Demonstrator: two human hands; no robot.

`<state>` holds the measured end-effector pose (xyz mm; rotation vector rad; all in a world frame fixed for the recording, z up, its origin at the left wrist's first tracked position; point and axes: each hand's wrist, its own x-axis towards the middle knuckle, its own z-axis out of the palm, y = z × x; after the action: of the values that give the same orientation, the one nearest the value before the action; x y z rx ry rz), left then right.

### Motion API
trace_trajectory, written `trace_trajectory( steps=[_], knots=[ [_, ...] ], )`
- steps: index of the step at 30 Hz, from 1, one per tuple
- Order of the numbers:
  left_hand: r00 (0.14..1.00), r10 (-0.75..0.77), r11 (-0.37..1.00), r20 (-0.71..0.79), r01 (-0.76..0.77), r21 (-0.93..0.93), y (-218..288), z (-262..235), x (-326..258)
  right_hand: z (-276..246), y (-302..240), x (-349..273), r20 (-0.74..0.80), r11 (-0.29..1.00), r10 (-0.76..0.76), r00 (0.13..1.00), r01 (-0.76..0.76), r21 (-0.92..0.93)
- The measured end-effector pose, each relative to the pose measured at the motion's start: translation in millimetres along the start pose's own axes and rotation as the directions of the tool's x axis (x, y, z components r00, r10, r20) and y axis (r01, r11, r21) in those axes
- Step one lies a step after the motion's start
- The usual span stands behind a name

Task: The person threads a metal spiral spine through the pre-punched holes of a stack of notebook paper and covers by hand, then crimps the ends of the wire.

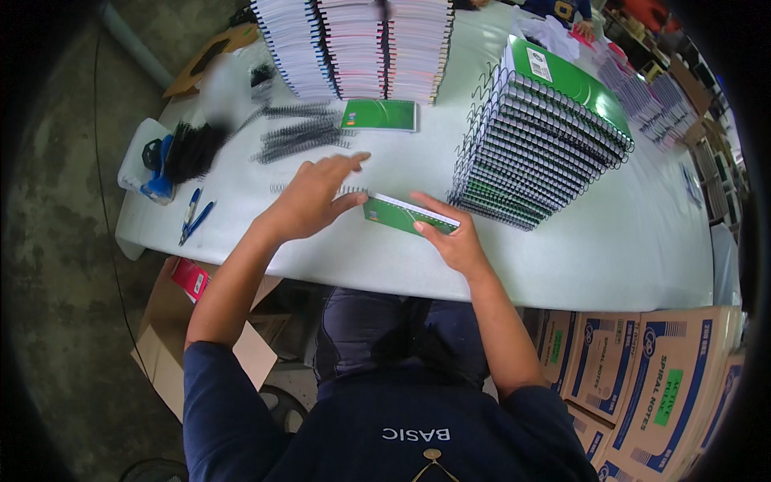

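Note:
My right hand [454, 241] grips a small green notepad [393, 218] by its right end, thumb on the cover and fingers behind the far edge. A row of punched holes runs along that far edge. From the pad's left end a thin wire spiral coil [279, 189] stretches leftward, partly hidden behind my left hand [317, 193]. That hand is open, thumb and fingers apart, its thumb tip close to the pad's upper left corner. I cannot make out whether the coil has entered the holes. Another green notepad [379, 116] lies flat farther back.
Loose black coils [301, 135] lie beyond my left hand. Tall stacks of unbound pads [349, 48] stand behind, and a stack of spiral-bound green notebooks [538, 145] stands right. Pens [196, 221] and a white container [144, 165] are left. Cartons [642, 386] sit below the table's right edge.

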<state>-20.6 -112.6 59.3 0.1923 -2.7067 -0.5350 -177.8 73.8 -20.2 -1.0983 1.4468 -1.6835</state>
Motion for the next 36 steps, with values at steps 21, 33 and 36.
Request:
trace_trajectory(
  steps=[21,33,36],
  knots=[
    [0.979,0.138,0.833,0.151,-0.197,0.517,37.1,73.9,-100.0,22.5,-9.5,-40.3,-0.022,0.965,-0.193,0.981,0.186,-0.187],
    [0.834,0.114,0.842,-0.540,0.208,0.497,6.1,69.7,-96.7,49.2,8.0,-61.8,0.201,0.873,-0.346,0.917,0.393,-0.290],
    [0.943,-0.062,0.858,-0.328,0.218,0.465,15.5,78.6,-89.0,52.1,17.2,-64.6,0.172,0.877,-0.342,0.924,0.379,-0.295]
  ],
)
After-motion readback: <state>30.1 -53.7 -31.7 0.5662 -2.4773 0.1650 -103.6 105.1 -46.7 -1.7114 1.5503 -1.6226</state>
